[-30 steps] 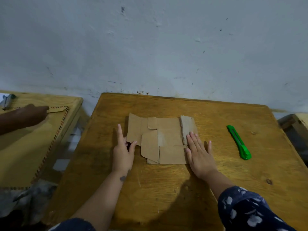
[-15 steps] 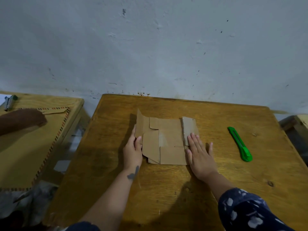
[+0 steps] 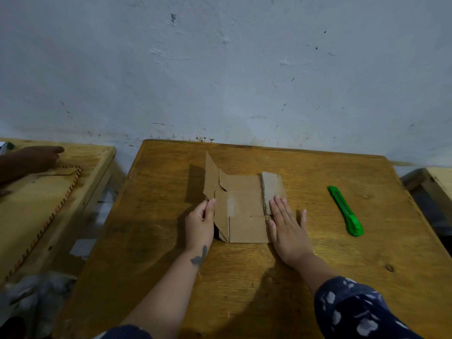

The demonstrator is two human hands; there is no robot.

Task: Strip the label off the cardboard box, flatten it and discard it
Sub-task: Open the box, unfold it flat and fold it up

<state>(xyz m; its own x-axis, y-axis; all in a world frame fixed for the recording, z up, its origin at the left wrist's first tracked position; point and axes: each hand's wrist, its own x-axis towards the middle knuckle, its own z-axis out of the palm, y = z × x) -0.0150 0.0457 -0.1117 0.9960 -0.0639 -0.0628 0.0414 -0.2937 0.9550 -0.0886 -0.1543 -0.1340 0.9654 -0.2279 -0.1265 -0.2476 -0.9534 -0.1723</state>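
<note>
A brown cardboard box, opened out and mostly flat, lies in the middle of the wooden table. My left hand grips its left flap, which stands raised and tilted toward the box's middle. Flat on the box's right edge presses my right hand, fingers spread, partly over a folded right flap. No label shows on the cardboard.
A green utility knife lies on the table to the right of the box. Another person's hand rests on a second wooden table at the left, over a large brown envelope. A wall stands right behind the tables.
My left hand went from lying flat beside the box to gripping the left flap and lifting it upright, folding it inward. The right hand has stayed pressed on the right edge.
</note>
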